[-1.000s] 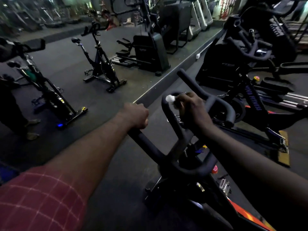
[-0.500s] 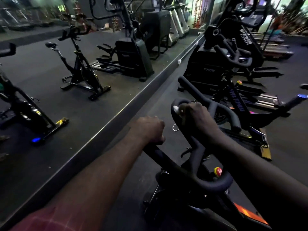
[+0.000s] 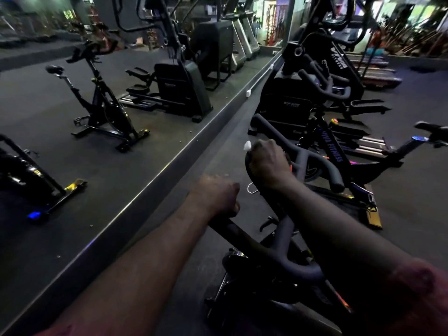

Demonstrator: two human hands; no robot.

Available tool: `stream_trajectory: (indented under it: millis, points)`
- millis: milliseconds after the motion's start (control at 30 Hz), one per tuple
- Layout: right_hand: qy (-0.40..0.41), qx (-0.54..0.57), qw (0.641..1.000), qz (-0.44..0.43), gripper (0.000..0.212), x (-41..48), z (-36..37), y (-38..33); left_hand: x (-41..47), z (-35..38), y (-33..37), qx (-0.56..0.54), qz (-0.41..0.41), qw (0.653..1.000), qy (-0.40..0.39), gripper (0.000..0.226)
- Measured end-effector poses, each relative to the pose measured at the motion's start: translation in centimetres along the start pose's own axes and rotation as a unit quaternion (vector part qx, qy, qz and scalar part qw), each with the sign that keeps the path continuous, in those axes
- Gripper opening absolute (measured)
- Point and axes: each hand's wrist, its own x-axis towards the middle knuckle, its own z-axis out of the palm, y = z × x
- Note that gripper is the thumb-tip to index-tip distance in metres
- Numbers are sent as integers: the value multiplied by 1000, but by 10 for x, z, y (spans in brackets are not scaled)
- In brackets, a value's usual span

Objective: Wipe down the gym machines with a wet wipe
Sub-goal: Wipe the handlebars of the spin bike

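**Item 1: wet wipe** (image 3: 247,145). White, small, bunched. Only a tuft shows above the right hand (image 3: 268,163), whose fingers are closed round it and round the front loop of the handlebar (image 3: 299,269). Handling, as judged: light, soft, damp, no stiffness. It is likely to tear if dragged over a bolt or sharp edge. Best kept wadded under the fingers so the palm presses it against the tube.

**Item 2: handlebar, spin bike.** Black, matte, padded look. Rigid and fixed; probably grippy dry, slicker where wetted. The left hand (image 3: 214,195) has its fingers curled round the near left horn.

**Item 3: markings.** "VIVA FITNESS" in purple on the frame of the neighbouring bike (image 3: 333,149). "VIVA" in white on the elliptical (image 3: 338,58) behind it, with a 2nd line that is unreadable. No writing legible on the wipe.
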Motion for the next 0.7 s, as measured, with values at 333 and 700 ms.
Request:
stream_trajectory:
  millis: [333, 700]
  points:
    - [-24, 25, 999, -36, 14, -6, 6, 14, 4, 1, -2, -15, -17, 999, -28, 31]
    - [-38, -18, 984, -173, 19, -35, 0, 39, 2, 3, 10, 72, -57, 996, 1, 36]
